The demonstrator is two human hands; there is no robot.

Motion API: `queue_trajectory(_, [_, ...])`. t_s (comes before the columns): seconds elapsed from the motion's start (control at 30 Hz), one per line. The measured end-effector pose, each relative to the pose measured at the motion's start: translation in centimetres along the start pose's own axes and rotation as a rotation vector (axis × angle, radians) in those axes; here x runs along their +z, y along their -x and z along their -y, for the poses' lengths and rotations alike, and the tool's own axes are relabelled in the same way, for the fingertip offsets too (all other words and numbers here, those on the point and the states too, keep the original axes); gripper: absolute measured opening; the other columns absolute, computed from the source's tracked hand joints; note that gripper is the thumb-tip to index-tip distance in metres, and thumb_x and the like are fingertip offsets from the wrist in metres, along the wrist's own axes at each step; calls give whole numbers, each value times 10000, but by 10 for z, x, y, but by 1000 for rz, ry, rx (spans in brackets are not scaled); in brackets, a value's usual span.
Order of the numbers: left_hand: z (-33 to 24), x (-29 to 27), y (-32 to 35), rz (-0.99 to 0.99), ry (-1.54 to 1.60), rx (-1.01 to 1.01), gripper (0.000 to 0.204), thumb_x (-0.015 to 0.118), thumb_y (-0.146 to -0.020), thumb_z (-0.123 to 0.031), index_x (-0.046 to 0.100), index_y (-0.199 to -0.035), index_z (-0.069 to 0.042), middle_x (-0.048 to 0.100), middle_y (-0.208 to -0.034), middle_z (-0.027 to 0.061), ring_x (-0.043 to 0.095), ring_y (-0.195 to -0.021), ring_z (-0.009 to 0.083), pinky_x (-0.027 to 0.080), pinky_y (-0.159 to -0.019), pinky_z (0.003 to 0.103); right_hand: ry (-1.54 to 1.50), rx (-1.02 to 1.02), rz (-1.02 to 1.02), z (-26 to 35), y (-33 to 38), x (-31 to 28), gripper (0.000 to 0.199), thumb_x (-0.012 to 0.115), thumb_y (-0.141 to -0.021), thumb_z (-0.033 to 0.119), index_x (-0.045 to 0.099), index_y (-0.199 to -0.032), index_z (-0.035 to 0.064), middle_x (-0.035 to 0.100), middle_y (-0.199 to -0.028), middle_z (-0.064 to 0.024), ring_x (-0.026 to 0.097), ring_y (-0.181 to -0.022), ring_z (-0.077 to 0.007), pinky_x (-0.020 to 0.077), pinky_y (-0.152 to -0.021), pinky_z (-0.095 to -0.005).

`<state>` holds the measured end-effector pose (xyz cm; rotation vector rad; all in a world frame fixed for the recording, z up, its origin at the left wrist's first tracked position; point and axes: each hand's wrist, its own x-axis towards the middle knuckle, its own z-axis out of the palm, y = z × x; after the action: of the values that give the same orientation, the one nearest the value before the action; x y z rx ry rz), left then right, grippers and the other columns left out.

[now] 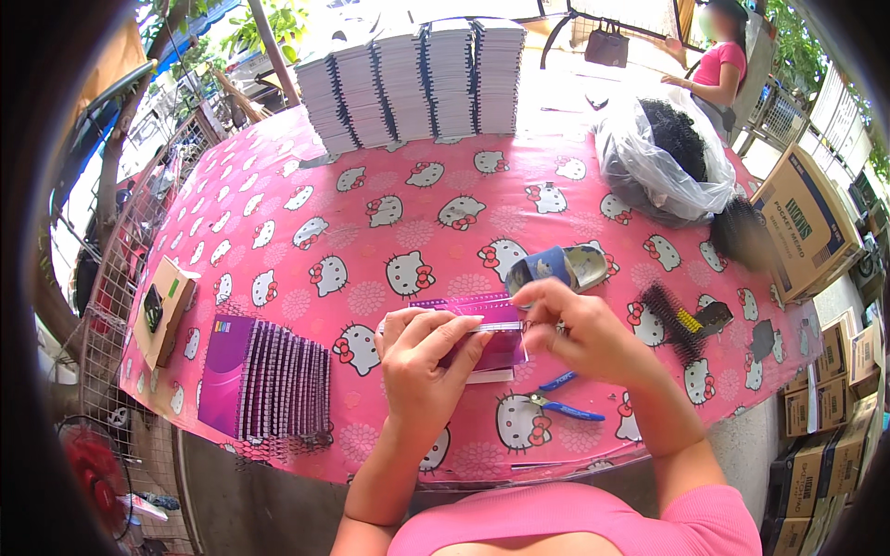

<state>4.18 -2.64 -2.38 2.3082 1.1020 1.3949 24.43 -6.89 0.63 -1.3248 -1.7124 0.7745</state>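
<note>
I take the purple notebook (491,335) as my landmark; it lies on the pink cat-print tablecloth (389,222), close to the table's near edge. My left hand (426,357) presses flat on its cover, fingers together. My right hand (579,324) pinches its top edge at the spiral binding. Beyond the notebook the cloth lies bare up to the white notebook stacks (417,79). Left of it stands a row of purple notebooks (264,375); right of it, black binding coils (672,320); just below it, blue-handled pliers (565,408). The cover looks glossy, with a pale strip.
</note>
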Motion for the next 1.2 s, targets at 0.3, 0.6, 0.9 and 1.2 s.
queue_trajectory(0.3, [2,-1,0,25,-10,27,219,799,-673,-109,747,-886,-105,678,-809,9,556,-826,194,428,-756,333,371,-289,-118,0,3,10,162,701,-835,122,603,-937,42,576,-816,-92,597,-668,-249,481,-566,-356])
queue_trajectory(0.6, [1,-1,2,21,-5,41,195,787,-708,-150,747,-897,-120,670,-798,-3,559,-822,188,408,-776,340,516,-315,-196,11,2,20,142,678,-848,155,613,-919,51,611,-835,-94,629,-722,-276,500,-587,-375])
queue_trajectory(0.9, [-4,-1,-2,-11,-11,66,228,823,-665,-127,736,-874,-96,670,-781,20,596,-808,197,440,-771,351,918,-190,-70,-96,-21,-71,431,709,-787,166,556,-1171,43,661,-933,-121,657,-873,-333,537,-747,-388])
queue_trajectory(1.2, [-3,11,-5,9,-7,89,264,865,-612,-159,702,-808,-89,675,-772,38,603,-770,204,459,-756,349,304,-29,-235,-90,-30,-50,378,711,-766,149,540,-1072,9,677,-938,-142,681,-886,-235,540,-796,-393])
